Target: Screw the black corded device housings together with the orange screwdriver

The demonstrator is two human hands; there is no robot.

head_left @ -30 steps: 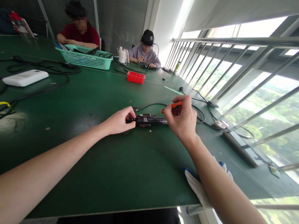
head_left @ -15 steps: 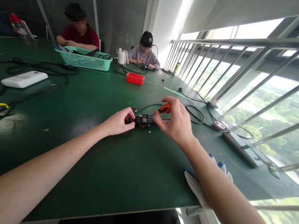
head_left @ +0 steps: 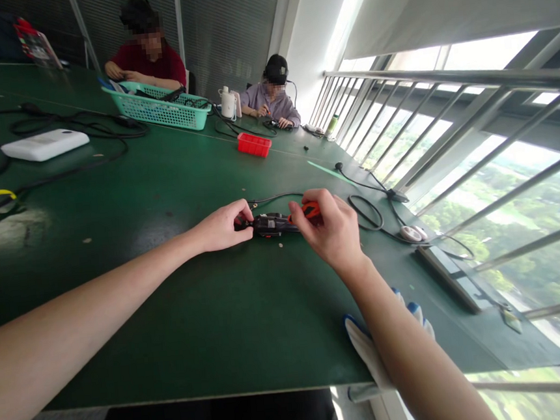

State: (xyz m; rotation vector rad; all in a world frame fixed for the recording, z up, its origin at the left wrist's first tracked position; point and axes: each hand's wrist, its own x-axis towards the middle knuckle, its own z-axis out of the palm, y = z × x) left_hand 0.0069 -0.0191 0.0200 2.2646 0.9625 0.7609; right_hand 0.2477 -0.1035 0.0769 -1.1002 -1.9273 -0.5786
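A long black device (head_left: 270, 224) with small orange marks lies on the green table (head_left: 208, 347) in front of me. My left hand (head_left: 227, 226) pinches its left end between thumb and fingers. My right hand (head_left: 327, 224) is closed around the orange-and-black handle of a screwdriver (head_left: 311, 211), just above the device's right part. The fingers cover much of the handle, and I cannot make out where its tip sits. A thin dark cable (head_left: 279, 197) runs behind the device.
A white-and-blue glove (head_left: 365, 349) lies beneath my right forearm. Beyond are a red tray (head_left: 253, 145), a green basket (head_left: 158, 109) and a white box (head_left: 46, 145). Black cables (head_left: 371, 212) lie right, near the metal railing (head_left: 445, 78). Two people (head_left: 149, 58) sit across the table.
My right hand's fingers have closed further around the screwdriver handle, which now sits lower and flatter. My left hand stays at the device's left end.
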